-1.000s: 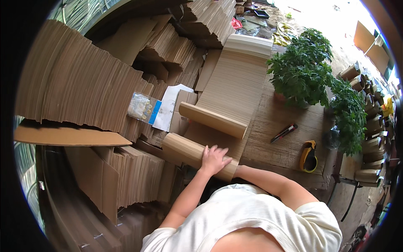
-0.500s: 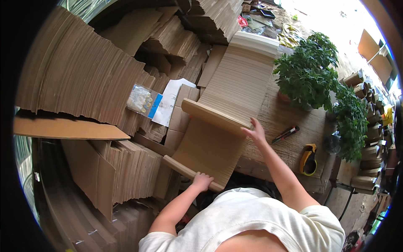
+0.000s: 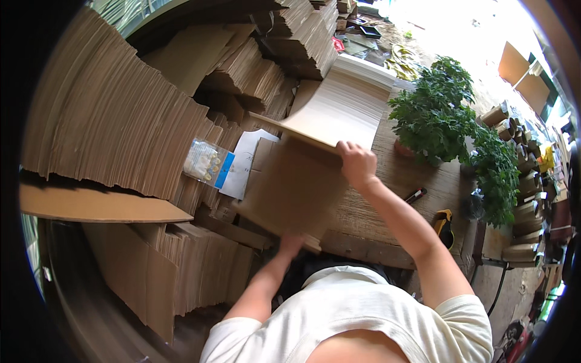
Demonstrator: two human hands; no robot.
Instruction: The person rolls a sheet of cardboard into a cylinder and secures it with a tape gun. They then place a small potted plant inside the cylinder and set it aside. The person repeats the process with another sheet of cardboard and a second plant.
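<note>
A brown cardboard sheet [image 3: 296, 181] with turned-up edges is tilted over the near end of the table, slightly smeared by motion. My right hand [image 3: 358, 164] is closed round its far right corner. At the near edge is my left hand [image 3: 292, 244], blurred, with its fingers partly hidden against the cardboard. Just beyond the sheet lies a long stack of pale, curved cardboard [image 3: 348, 112]. Right of my right forearm, a utility knife [image 3: 416, 195] and a yellow-and-black tape dispenser [image 3: 443, 227] rest on the wooden table [image 3: 363, 227].
Tall stacks of flat cardboard [image 3: 115, 115] crowd the left side. A clear bag [image 3: 207, 162] of small pale items and a white paper [image 3: 242, 160] lie on them. Leafy potted plants [image 3: 433, 112] stand at the right, with brown cardboard tubes [image 3: 526, 212] behind.
The cardboard sheet has risen and tilted, its far edge moving up and left. My right hand, open beside it before, has closed on its corner. Pale cardboard now shows beyond it.
</note>
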